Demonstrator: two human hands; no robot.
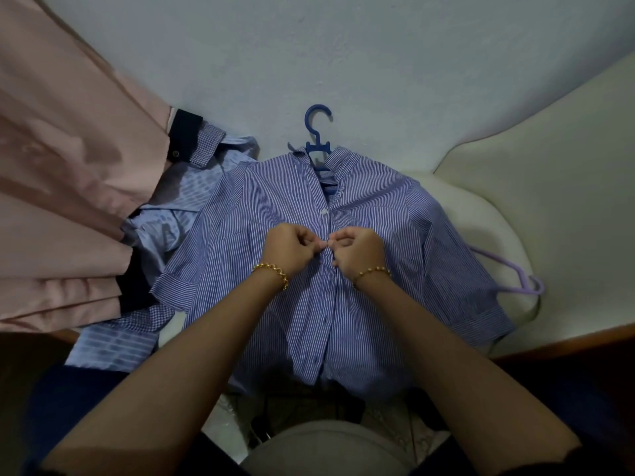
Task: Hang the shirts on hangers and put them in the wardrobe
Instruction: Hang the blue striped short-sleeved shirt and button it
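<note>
Striped shirt (292,201) placket pinched by left hand (292,249) and right hand (359,252).

Bare forearms; gold bead bracelet (272,273) each wrist; grey top (330,448).

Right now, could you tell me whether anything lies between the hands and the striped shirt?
Nothing visible does. The left hand and right hand both pinch the striped shirt at its button line. The wardrobe is not in view, so that path cannot be judged.
</note>
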